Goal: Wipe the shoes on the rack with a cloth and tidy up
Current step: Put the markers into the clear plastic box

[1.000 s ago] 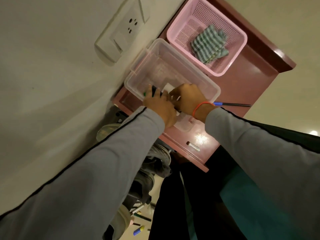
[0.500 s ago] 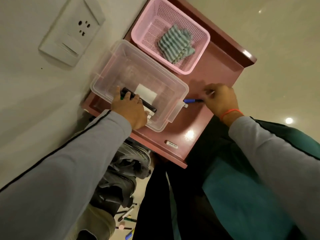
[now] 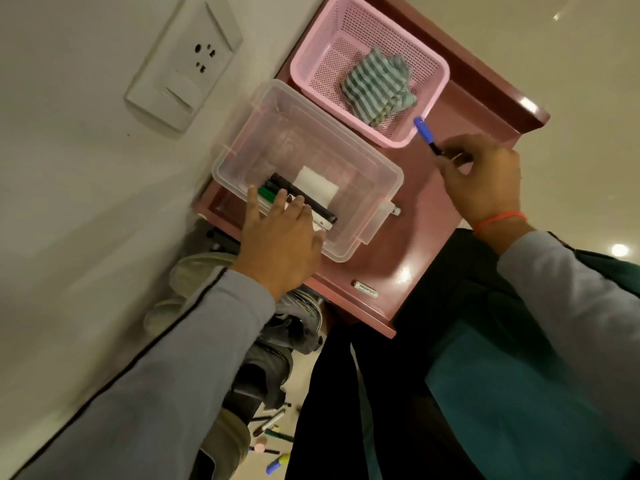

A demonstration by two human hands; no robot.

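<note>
Right hand (image 3: 485, 181) pinches blue-capped pen (image 3: 427, 135) over rack top (image 3: 415, 216). Left hand (image 3: 280, 244), fingers straight, rests on markers (image 3: 277, 192) in clear box (image 3: 377, 164). Striped cloth (image 3: 377, 86) in far pink basket (image 3: 304, 60). Shoes (image 3: 277, 351) below.

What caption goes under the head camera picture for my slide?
Left hand rests on markers in the clear box; right hand holds a blue-capped pen.

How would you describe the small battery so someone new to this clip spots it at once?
Start at the reddish cabinet top against the wall, which carries a clear box and a pink basket. The battery lies alone on the bare front part, apart from the box and near the edge. It is a short metallic cylinder with a printed label, unlike the long pens.
</note>
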